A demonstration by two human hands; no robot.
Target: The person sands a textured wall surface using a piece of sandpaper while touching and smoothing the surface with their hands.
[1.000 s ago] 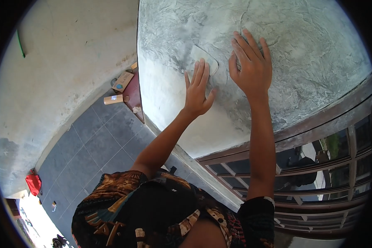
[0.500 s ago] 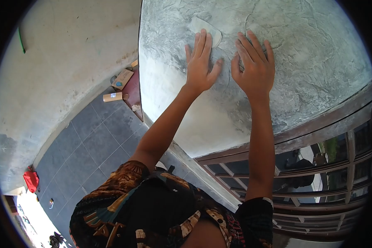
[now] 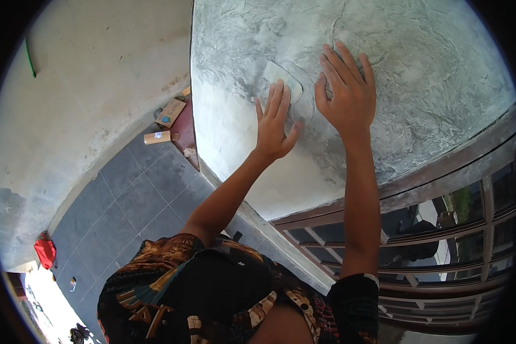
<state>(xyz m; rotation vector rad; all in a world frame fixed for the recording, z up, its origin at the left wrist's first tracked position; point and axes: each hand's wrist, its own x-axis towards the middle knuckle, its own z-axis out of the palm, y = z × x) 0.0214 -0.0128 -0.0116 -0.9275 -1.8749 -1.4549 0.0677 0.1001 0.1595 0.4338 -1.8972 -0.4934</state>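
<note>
A thin, pale flat piece with a rounded corner lies against the grey-white mottled wall. My left hand rests its outstretched fingertips on the lower part of this piece, pressing it to the surface, with the thumb held apart. What the piece is made of cannot be told. To the right, my right hand lies on the wall with fingers extended and slightly spread, holding nothing. A fine crack runs down the wall near its fingertips.
Below the wall on the right is a window with a wooden frame. A plain wall stands on the left. Grey floor tiles lie below, with cardboard boxes in the corner and a red bag farther off.
My left hand and the pale piece have slid down the wall together. My right hand has shifted slightly left, still spread on the surface.
</note>
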